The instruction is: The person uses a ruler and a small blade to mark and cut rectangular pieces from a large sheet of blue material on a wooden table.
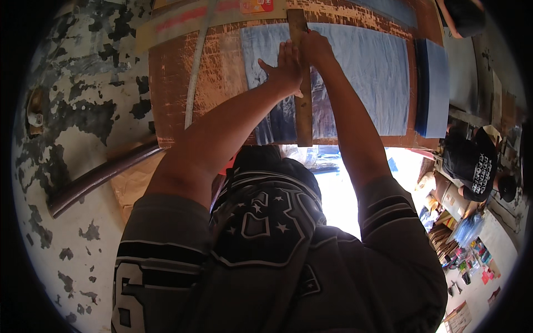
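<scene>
A translucent bluish plastic sheet [363,83] lies on the brown, heavily scored work board [222,66]. Across it, running away from me, is a flat wooden straightedge [303,119]. My left hand [286,72] presses on the straightedge's left side, its fingers stretched out and the thumb apart. Near the far end of the straightedge, my right hand [317,50] is closed against its right edge. Whatever the right fingers hold is hidden; only a hint of red shows by the fingertips.
A stack of blue sheets [432,89] sits at the board's right edge. A long pale strip [197,75] lies left of the sheet. Beyond is a tan strip with a red band [205,19]. Another person in black [472,164] is at the right, near piled goods.
</scene>
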The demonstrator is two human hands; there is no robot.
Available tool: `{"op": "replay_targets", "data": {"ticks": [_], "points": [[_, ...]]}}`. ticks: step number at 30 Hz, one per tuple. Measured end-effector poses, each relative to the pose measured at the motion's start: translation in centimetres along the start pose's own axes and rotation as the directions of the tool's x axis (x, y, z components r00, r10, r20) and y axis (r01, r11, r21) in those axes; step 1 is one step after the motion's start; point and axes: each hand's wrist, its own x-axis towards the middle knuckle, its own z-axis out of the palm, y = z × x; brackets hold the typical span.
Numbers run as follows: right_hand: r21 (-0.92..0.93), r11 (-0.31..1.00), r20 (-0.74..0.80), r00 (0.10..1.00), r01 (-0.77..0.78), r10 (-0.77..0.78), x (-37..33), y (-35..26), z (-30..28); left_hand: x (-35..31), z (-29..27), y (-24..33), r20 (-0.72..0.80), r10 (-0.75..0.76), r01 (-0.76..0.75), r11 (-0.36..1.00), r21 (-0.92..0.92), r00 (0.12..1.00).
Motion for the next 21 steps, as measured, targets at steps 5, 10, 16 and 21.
{"op": "replay_targets", "data": {"ticks": [5,10,16,21], "points": [[0.010,0.999,0.063,0.997,0.045,-0.046,-12.2,-1.0,3.9,0.7,1.6,-1.0,-0.009,-0.027,0.027,0.999,0.047,1.000],[0.269,0.889,0.377,0.890,-0.371,0.257,-32.6,-3.2,8.1,1.2,1.5,-0.8,0.022,-0.062,0.061,0.997,0.044,0.998],[0.325,0.899,0.237,0.945,-0.294,0.224,-33.6,-2.6,1.9,1.2,1.0,-0.6,0.048,-0.075,0.072,0.996,0.053,0.996],[0.359,0.904,-0.077,0.957,-0.233,0.278,-17.9,-0.9,-1.1,0.5,-0.2,-0.4,0.063,-0.061,0.058,0.997,0.049,0.996]]}}
